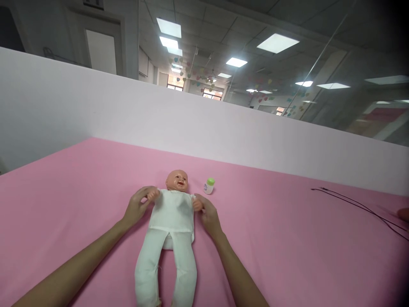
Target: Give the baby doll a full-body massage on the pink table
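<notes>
Count: hands, two; doll, one; bottle, one; thin black cable, two strands visible, cannot tell whether one piece or two. The bald plastic baby doll in white cloth top and trousers (174,213) lies on its back on the smooth pink-covered surface (271,243), head toward the low white partition wall (204,123), legs toward the wearer. Position relative to hands: directly between them, touching both. Left hand (137,207): narrow, thumb and fingers closed about the doll's small hand on that side. Right hand (209,213): fingers bent against the doll's other arm at the cuff; thumb not clearly seen, so cannot tell whether it grips or only touches. The small whitish bottle with a light-green cap (209,186) sits just beside the doll's head, beyond the right hand, touched by neither hand. The thin black cable (358,204) lies well apart, at far right.
</notes>
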Motion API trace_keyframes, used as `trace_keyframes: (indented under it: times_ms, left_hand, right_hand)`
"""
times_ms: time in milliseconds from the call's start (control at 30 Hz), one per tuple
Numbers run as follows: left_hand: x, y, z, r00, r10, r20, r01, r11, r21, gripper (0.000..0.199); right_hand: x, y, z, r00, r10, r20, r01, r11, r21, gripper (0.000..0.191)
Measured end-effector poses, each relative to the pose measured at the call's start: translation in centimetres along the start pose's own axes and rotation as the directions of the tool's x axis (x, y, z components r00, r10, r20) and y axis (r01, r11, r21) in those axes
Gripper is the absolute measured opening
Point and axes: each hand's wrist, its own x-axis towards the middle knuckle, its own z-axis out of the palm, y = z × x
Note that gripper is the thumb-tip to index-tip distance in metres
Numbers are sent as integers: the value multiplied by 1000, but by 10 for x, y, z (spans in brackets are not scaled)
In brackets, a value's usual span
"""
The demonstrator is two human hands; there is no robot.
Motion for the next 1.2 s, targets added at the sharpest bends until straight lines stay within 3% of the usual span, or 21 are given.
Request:
trace_keyframes:
  times_ms: [67, 100, 167, 233, 300, 333, 400, 467, 567, 633, 667, 733, 833, 900, 933, 967, 1000, 1067, 1133, 1200]
  left_hand:
    - [-4, -1, 2, 972, 212, 104, -221, 972, 79, 32]
    - [-5, -2, 3, 946, 296, 134, -310, 944, 108, 35]
    - [-7, -5, 3, 910, 386, 151, -407, 900, 156, 38]
    - [-8, -6, 3, 917, 369, 152, -391, 907, 157, 36]
    - [-7, -5, 3, 968, 223, 111, -236, 965, 118, 30]
    - [-6, -3, 3, 991, 112, 70, -118, 990, 81, 28]
    - [-3, 0, 3, 992, -117, -44, 115, 993, -34, 33]
    - [1, 3, 2, 943, -300, -146, 271, 944, -190, 43]
    - [8, 3, -2, 821, -529, -217, 420, 816, -398, 51]
    - [11, 1, -6, 742, -630, -229, 477, 737, -479, 54]
    - [12, 0, -8, 723, -648, -242, 484, 724, -491, 54]
    - [13, -1, -11, 743, -610, -276, 467, 767, -439, 51]
    - [9, 4, -11, 874, -387, -294, 343, 919, -192, 40]
    - [5, 9, -9, 965, -159, -208, 166, 986, 16, 31]
    - [2, 11, -8, 991, -19, -132, 35, 993, 117, 27]
    - [0, 13, -6, 992, 123, -36, -113, 972, 207, 24]
    - [-1, 13, -4, 966, 248, 71, -258, 925, 278, 24]
    - [-4, 13, -1, 881, 410, 239, -472, 808, 352, 28]
    - [-5, 11, 0, 844, 442, 303, -532, 763, 367, 33]
    - [-6, 8, 1, 890, 382, 251, -451, 821, 351, 29]
  right_hand:
    - [-2, -5, -1, 961, -214, 174, 252, 938, -236, 40]
    - [-3, -7, -2, 935, -262, 239, 329, 892, -309, 40]
    - [-4, -9, -1, 915, -278, 292, 374, 857, -356, 39]
    - [-4, -10, 3, 946, -222, 235, 284, 917, -281, 38]
    - [-3, -8, 8, 995, -45, 90, 52, 996, -76, 34]
    - [-2, -6, 10, 995, 96, 6, -96, 994, 60, 31]
    - [0, -1, 11, 909, 403, -110, -349, 877, 331, 32]
    - [3, 6, 8, 766, 628, -138, -472, 694, 543, 41]
    - [8, 14, -3, 591, 800, -101, -491, 456, 742, 50]
    - [11, 15, -9, 532, 840, -110, -477, 405, 780, 52]
    - [12, 14, -11, 533, 835, -136, -476, 429, 768, 51]
    - [12, 10, -11, 597, 777, -202, -481, 547, 685, 50]
    - [9, 0, -7, 747, 594, -298, -435, 776, 457, 50]
    - [4, -6, -4, 875, 395, -279, -337, 912, 234, 47]
    - [2, -8, -2, 941, 262, -215, -244, 964, 105, 42]
    - [0, -10, 0, 986, 122, -117, -126, 992, -24, 35]
    - [-2, -12, 1, 1000, -5, -7, 4, 991, -134, 29]
    - [-4, -16, 5, 974, -170, 151, 207, 937, -281, 24]
    - [-4, -19, 8, 962, -203, 184, 255, 909, -329, 24]
    - [-3, -22, 9, 988, -116, 99, 139, 953, -270, 24]
